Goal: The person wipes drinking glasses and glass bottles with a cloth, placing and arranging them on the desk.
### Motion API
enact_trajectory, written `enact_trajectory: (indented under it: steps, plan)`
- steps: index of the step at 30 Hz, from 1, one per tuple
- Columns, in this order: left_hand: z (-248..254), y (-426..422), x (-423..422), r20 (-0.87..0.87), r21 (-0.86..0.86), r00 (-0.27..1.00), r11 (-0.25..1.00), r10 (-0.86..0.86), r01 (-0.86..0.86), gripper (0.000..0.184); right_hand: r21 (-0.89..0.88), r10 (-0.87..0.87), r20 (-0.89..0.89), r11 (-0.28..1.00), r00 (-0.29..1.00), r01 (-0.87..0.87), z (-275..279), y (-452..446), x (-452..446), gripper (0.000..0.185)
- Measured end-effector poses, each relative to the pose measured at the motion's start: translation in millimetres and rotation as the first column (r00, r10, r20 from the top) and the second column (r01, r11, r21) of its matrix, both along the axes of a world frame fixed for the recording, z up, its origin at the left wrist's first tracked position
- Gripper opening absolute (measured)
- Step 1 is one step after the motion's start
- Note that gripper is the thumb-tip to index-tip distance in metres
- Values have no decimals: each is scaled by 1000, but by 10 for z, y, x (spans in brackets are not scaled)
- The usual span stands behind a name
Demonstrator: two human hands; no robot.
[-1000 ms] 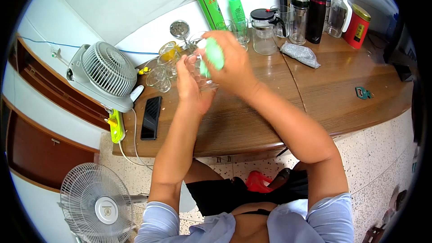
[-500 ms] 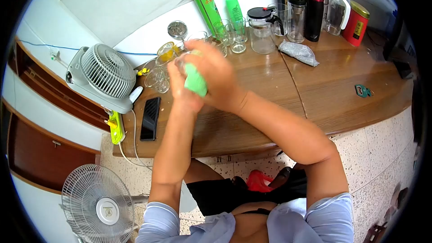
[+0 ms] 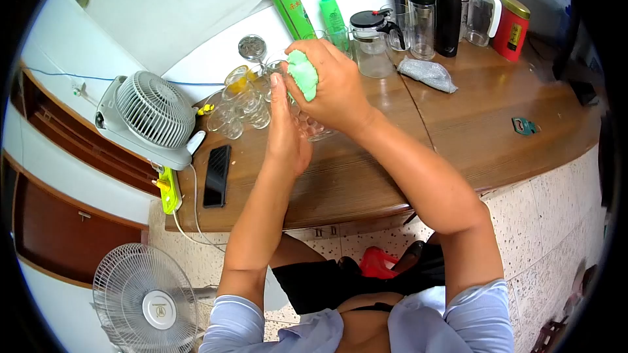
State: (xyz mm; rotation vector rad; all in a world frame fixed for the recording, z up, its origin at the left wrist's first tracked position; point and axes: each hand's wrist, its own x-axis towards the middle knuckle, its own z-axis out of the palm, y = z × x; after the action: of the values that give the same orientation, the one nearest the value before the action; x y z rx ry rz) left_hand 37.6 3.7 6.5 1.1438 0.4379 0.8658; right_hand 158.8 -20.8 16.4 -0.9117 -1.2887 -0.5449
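My right hand point(image 3: 337, 85) is closed on a light green cloth point(image 3: 303, 76), which bunches out between thumb and fingers. My left hand point(image 3: 288, 127) is wrapped around a clear dimpled drinking glass point(image 3: 315, 129), its thumb pointing up. Both hands largely cover the glass; its dimpled side shows below my right hand. Close by on the left, several clear glasses point(image 3: 252, 108) stand or lie together on the wooden table point(image 3: 366, 163). A yellow item point(image 3: 241, 82) shows among them.
Along the back are a green spray can point(image 3: 286, 0), a green pump bottle point(image 3: 332, 13), a glass teapot point(image 3: 373, 52), bottles and a red tin point(image 3: 511, 29). A wrapped packet point(image 3: 428, 74) lies in front. To the left are a phone point(image 3: 216, 176) and a small fan point(image 3: 154, 108).
My right hand has turned and moved slightly right and up, showing the green cloth on top. The dimpled glass now shows below it. My left hand has shifted slightly right.
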Motion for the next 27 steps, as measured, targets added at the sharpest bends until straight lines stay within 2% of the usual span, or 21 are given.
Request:
enact_trajectory:
  steps: [2,5,6,7,8,9,10,11,12,13,14,16,18,19,20,21,22,23,26,27]
  plan:
    - [-57,45,34,32,-70,999,997,-13,15,68,13,27,-21,1000,999,-26,-5,3,-10,31]
    - [-103,190,-16,55,-210,997,977,55,-42,63,-113,180,-40,977,983,-183,-165,33,-169,45]
    - [-135,280,-48,53,-262,995,963,85,-68,61,-100,211,39,973,977,-206,-217,32,-235,47]
    - [-237,515,-138,234,-207,966,965,-108,158,61,-89,237,118,970,964,-227,-267,28,-306,50]
    - [-377,840,-269,392,-114,870,922,-299,369,60,-81,258,195,966,946,-246,-288,29,-352,52]
    - [-450,1007,-326,518,10,711,835,-475,550,59,-84,275,183,961,944,-264,-279,40,-382,54]
    - [-267,818,-335,473,-160,836,906,-279,392,57,-89,295,171,955,940,-283,-267,49,-422,55]
    - [-119,588,-286,370,-191,916,952,-156,239,55,-94,316,160,948,935,-305,-253,48,-444,57]
    - [39,300,-164,263,-201,964,976,-24,79,52,-46,253,133,968,958,-249,-179,34,-362,51]
    - [93,149,-86,156,-197,981,977,115,-83,50,-81,225,10,971,974,-224,-156,55,-255,46]
    - [61,151,-69,69,-218,993,973,92,-75,48,-118,190,-111,972,976,-203,-136,81,-136,42]
    - [-39,156,-93,47,-200,999,979,-17,26,48,-205,116,-383,957,916,-207,-72,81,21,27]
    - [-73,176,-84,54,-123,996,989,-74,80,49,-165,145,-329,964,933,-208,-132,120,34,23]
    - [-57,191,-69,63,-178,998,984,12,0,50,-146,158,-302,967,940,-209,-187,142,33,22]
    - [-34,215,-70,67,-235,993,968,102,-83,50,-149,201,-330,953,922,-262,-270,165,-48,28]
    - [-14,252,-80,66,-294,979,941,193,-166,51,-123,225,-211,959,951,-254,-306,136,-147,31]
    - [24,318,-102,135,-239,974,960,183,-147,48,-95,241,-87,964,967,-249,-339,97,-250,34]
    - [60,330,-153,144,-303,974,945,176,-126,42,-64,250,42,967,967,-247,-359,66,-333,36]
    - [-367,885,-341,321,-286,945,945,-63,161,47,-38,264,410,961,873,-273,-259,-58,-525,45]
    - [-385,854,-322,349,-249,921,930,-173,270,50,-95,257,411,966,875,-239,-244,-51,-519,44]
